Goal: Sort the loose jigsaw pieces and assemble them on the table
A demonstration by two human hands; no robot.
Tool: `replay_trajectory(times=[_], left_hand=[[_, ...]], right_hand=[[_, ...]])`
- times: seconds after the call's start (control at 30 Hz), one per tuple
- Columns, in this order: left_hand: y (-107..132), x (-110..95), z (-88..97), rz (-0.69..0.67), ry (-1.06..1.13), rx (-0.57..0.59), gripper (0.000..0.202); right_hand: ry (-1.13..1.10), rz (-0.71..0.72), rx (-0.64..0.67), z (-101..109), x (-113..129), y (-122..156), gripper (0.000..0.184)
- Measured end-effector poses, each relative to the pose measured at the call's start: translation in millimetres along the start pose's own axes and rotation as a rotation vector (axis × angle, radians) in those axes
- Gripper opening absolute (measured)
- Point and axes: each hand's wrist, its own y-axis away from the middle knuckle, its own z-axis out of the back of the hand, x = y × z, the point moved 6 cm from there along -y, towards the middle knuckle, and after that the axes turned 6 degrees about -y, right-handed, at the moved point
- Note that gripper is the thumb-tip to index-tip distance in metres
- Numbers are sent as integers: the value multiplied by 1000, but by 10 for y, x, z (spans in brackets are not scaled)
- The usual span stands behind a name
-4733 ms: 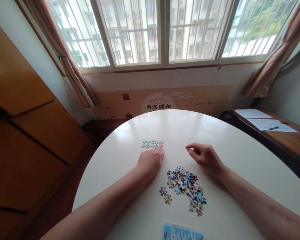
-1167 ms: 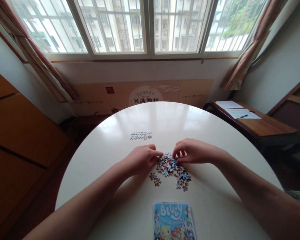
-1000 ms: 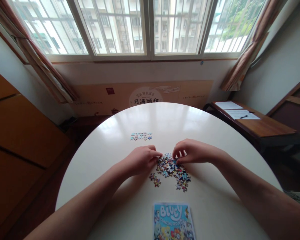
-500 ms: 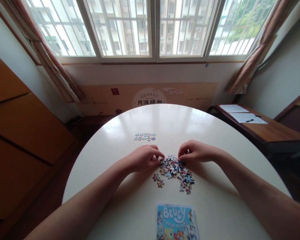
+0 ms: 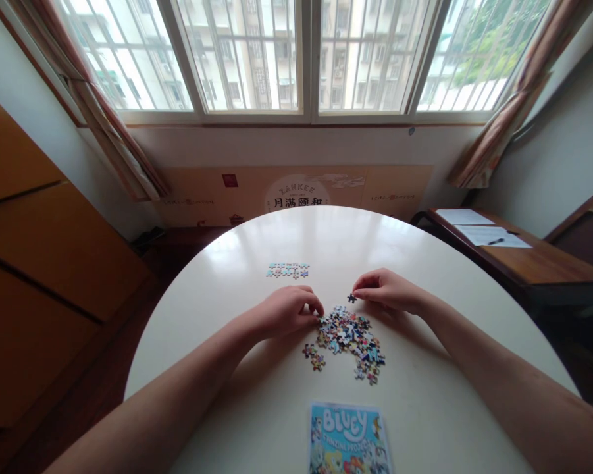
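Note:
A heap of small colourful jigsaw pieces (image 5: 349, 336) lies on the round white table (image 5: 326, 250). My left hand (image 5: 289, 309) rests curled at the heap's left edge, fingertips touching the pieces. My right hand (image 5: 387, 291) sits just beyond the heap with thumb and forefinger pinched on one dark puzzle piece (image 5: 351, 298) held at the table surface. A short joined strip of light-blue pieces (image 5: 287, 270) lies farther back, to the left. A blue picture card reading "Bluey" (image 5: 348, 440) lies at the near edge.
A wooden side desk (image 5: 528, 257) with papers and a pen stands to the right. Flat cardboard (image 5: 296, 194) leans under the barred window. Wooden cabinets (image 5: 39, 250) line the left wall. Two loose joined pieces (image 5: 314, 355) lie left of the heap.
My right hand has lifted out of the heap and drawn back a little with one dark piece pinched in its fingers. My left hand has stayed at the heap's left edge.

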Motion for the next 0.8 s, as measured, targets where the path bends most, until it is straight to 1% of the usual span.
replay_trajectory(times=[0.17,0.27,0.33,0.47,0.53,0.6,0.7,0.77,0.8], left_hand=[[-6,17,5,82,20,19,15],[-11,38,10,115,35,-1,16],[-14,61,15,138,51,-32,17],[-3,110,47,191,29,-109,18],[19,116,89,195,-29,-131,18],[54,112,152,179,-107,-122,19],[136,140,280,170,-217,-62,19],[203,197,382,189,-273,-25,20],[236,235,441,210,-298,-25,22]], right_hand=[[185,49,-70,-4,59,-10,18],[303,75,-161,23,76,-2,21],[334,95,-193,29,73,0,24],[304,122,-198,39,22,-23,24],[289,126,-198,53,-10,-36,23],[283,125,-197,60,-32,-42,23],[278,133,-196,55,-25,-33,22],[277,135,-197,46,-9,-23,22],[277,133,-199,42,-4,-19,22]])
